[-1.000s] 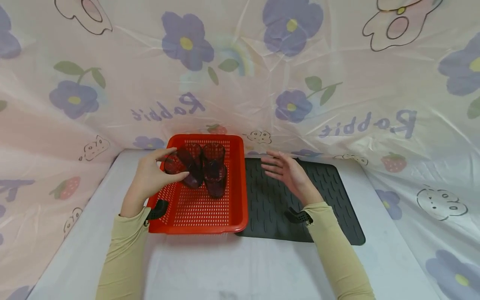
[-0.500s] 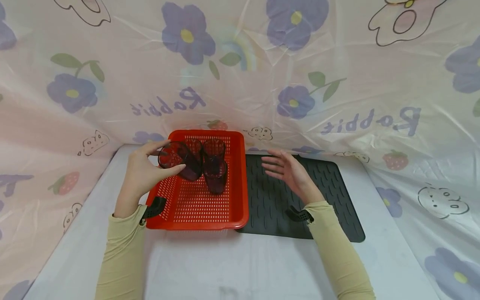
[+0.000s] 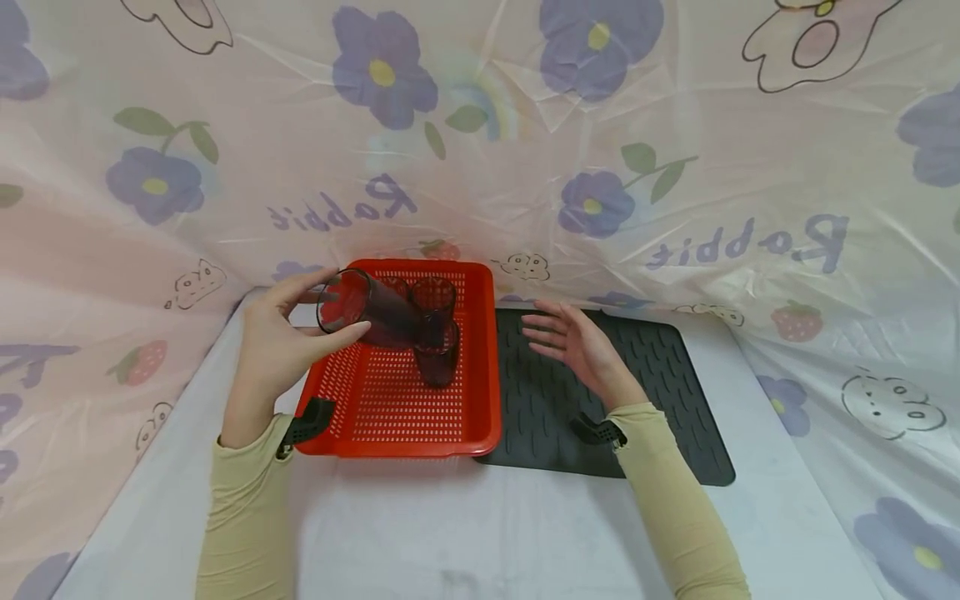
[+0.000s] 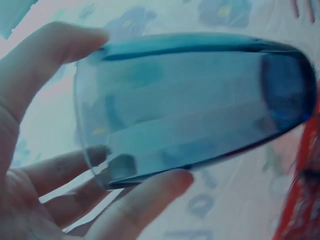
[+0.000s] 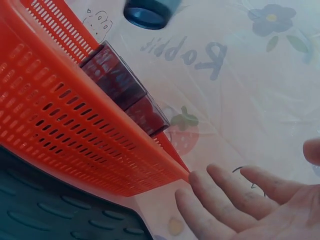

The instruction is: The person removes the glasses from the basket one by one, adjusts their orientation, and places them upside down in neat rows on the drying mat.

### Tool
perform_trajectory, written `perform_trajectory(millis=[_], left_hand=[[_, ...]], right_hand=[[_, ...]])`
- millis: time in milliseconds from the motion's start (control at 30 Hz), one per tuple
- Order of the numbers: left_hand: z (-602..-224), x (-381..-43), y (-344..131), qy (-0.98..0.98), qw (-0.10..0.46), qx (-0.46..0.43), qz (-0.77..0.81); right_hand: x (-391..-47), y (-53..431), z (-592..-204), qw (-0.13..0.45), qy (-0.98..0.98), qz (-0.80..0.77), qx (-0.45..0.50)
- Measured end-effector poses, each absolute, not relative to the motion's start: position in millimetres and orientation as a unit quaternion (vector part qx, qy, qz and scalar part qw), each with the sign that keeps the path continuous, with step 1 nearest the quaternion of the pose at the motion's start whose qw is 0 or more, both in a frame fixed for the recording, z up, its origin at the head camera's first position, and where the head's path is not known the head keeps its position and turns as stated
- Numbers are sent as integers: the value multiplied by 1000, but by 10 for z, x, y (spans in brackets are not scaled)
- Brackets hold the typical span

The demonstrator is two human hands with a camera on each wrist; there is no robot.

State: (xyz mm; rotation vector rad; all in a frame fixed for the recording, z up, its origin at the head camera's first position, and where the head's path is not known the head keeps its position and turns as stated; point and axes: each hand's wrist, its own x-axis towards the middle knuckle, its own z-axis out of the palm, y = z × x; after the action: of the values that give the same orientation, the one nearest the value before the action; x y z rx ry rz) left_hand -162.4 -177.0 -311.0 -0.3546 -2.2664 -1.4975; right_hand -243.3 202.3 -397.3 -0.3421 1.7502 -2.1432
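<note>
My left hand (image 3: 281, 342) grips a dark, see-through drinking glass (image 3: 386, 312) near its rim, thumb on one side and fingers on the other. The glass is tipped nearly on its side above the red basket (image 3: 491, 375), its mouth toward my palm and its base pointing right. In the left wrist view the tinted glass (image 4: 195, 100) looks bluish, with faceted sides. Other dark glasses (image 3: 437, 367) stand in the basket, partly hidden by the held one. My right hand (image 3: 581, 346) hovers over the dark mat, fingers extended, holding nothing.
A dark ridged mat (image 3: 540, 425) lies right of the basket, meeting its side. Both are on a white-covered table (image 3: 420, 533). A patterned curtain (image 3: 480, 183) with flowers and rabbits hangs close behind and along the sides.
My left hand has raised the glass out from among the others, moving slightly left and up. The glass has swung toward horizontal, base to the right. The right hand stays put.
</note>
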Motion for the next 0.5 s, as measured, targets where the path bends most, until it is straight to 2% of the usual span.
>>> perform_trajectory(millis=[167,500], left_hand=[[-3038,-1585,-1548,-779,196,-151,-577],[-3143,-1706,-1314,-751,189,-156,-614]], right_hand=[[-2433,1989,-3975,174,620,-755,-123],[-2447,1914,-3953,168,616,-758,-133]])
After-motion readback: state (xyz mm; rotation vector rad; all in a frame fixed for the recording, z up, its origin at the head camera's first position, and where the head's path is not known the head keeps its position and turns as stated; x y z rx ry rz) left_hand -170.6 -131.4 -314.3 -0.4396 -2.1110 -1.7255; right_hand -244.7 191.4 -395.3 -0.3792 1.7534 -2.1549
